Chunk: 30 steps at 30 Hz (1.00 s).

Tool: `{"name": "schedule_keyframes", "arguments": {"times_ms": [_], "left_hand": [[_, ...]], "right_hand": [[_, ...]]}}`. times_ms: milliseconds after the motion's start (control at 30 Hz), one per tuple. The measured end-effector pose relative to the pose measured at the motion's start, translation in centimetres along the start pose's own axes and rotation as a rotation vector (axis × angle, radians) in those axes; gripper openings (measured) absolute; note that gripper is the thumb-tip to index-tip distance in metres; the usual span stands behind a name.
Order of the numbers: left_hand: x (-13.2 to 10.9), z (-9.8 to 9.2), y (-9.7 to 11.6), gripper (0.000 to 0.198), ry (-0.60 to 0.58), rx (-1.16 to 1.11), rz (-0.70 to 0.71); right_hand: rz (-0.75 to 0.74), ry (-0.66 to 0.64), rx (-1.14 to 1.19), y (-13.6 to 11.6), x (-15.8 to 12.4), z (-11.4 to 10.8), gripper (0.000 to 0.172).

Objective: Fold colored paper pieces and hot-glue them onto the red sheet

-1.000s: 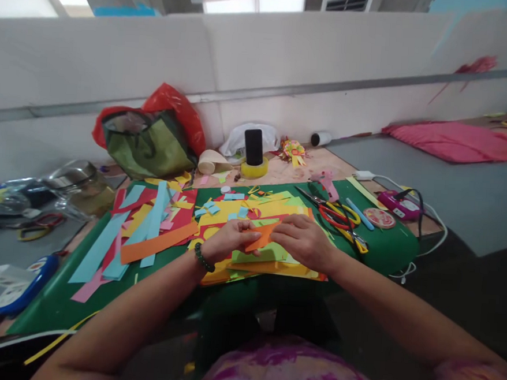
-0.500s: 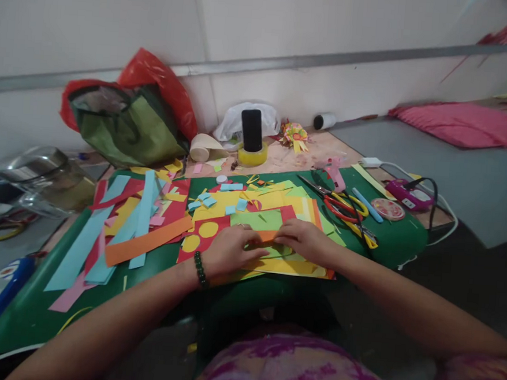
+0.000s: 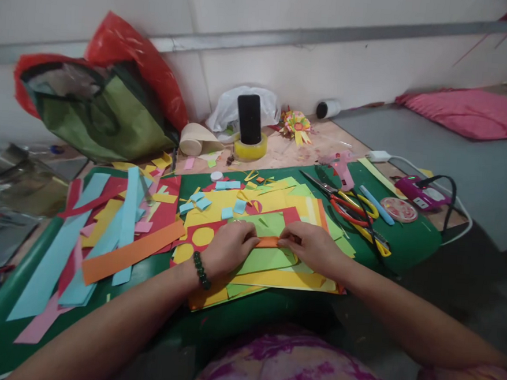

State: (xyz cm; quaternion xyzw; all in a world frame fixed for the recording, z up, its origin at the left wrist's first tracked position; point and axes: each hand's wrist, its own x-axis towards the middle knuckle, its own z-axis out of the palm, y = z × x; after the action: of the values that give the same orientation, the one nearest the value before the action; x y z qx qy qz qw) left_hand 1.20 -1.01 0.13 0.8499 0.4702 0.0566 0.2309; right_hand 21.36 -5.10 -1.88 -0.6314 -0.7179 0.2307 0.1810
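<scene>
A narrow orange paper strip stretches between my two hands, above a green paper sheet on a stack of coloured sheets. My left hand pinches the strip's left end between thumb and fingers. At the other end, my right hand grips it with the fingertips closed. Left of my left hand lies red paper with yellow circles on it. Small light blue paper squares are scattered behind the hands. A longer orange strip rests on the pile of strips at left.
Red-handled scissors, a pink glue gun and a purple device with cables lie at right. A phone stands in a yellow tape roll at the back. A green bag sits back left on the table.
My left thumb has drawn back from across the strip to its left end, leaving the orange strip more exposed. The camera view has shifted slightly.
</scene>
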Motion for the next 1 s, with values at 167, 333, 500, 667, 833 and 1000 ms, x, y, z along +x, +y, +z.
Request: {"name": "schedule_keyframes", "arguments": {"times_ms": [167,333,500,667,833,1000], "left_hand": [[-0.12,0.15,-0.01,0.01,-0.029,-0.015,-0.044],[-0.12,0.1,0.02,0.011,-0.058,-0.014,-0.098],[0.05,-0.24,0.29,0.009,-0.099,-0.021,-0.106],[0.07,-0.37,0.5,0.008,-0.114,-0.02,-0.123],[-0.07,-0.25,0.44,0.009,-0.106,0.002,-0.101],[-0.21,-0.19,0.38,0.011,-0.109,0.05,-0.054]], "right_hand": [[0.007,-0.014,-0.032,-0.06,-0.04,0.0,0.006],[0.029,-0.018,-0.028,0.26,0.02,0.24,0.013],[0.052,-0.06,-0.042,0.11,0.07,0.05,0.005],[0.009,-0.077,-0.097,0.02,0.0,-0.03,0.005],[-0.047,-0.051,-0.118,0.36,-0.02,0.08,0.004],[0.012,-0.093,-0.116,0.09,0.14,-0.35,0.007]]}}
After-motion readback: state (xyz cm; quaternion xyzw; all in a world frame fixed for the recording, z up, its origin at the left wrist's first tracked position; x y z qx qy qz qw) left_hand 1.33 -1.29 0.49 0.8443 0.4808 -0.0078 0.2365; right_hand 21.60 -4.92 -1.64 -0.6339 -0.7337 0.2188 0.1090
